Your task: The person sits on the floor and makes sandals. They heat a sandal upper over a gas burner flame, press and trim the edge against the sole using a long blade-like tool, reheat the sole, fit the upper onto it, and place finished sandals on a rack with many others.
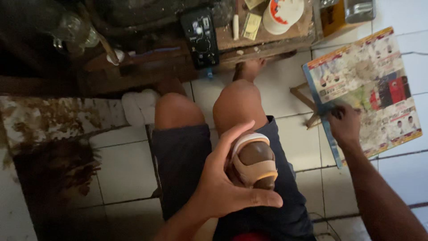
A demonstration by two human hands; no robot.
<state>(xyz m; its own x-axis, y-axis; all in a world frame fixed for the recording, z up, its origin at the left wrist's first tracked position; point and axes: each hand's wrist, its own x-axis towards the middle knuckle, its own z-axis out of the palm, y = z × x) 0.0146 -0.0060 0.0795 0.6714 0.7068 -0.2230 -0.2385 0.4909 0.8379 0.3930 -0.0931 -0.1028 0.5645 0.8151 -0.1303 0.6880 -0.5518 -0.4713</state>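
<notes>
Sandal (255,161) in tan and white, its brown insole facing up at us, sits cradled on our lap, and our left hand (223,187) curls around its near side, thumb stretched beneath the toe end and index finger arched over the heel, a half-closed grip that appears meant to steady the shoe against the dark shorts (183,156) so its straps stay turned upward. Our right hand (344,125) reaches out to the side and presses down on a printed poster (370,85) spread on the floor; the fingers look bent and bunched on something small and dark near its edge, but we cannot tell what it is or whether it is truly pinched. The poster, colourful and smeared with grime, seems to serve as a work mat that keeps mess off the white floor tiles (127,169). Our bare knees point toward a low wooden bench (263,42) crowded with a black boxy device (199,38), a round white tub (282,15) and small packets, all kept within arm's reach. A thin wooden frame (303,96) pokes out beside the poster. To the other side, a large dark brown stain (58,169) spreads across the tiles and a mottled slab. Light in the room is dim, with the far corner almost black.
</notes>
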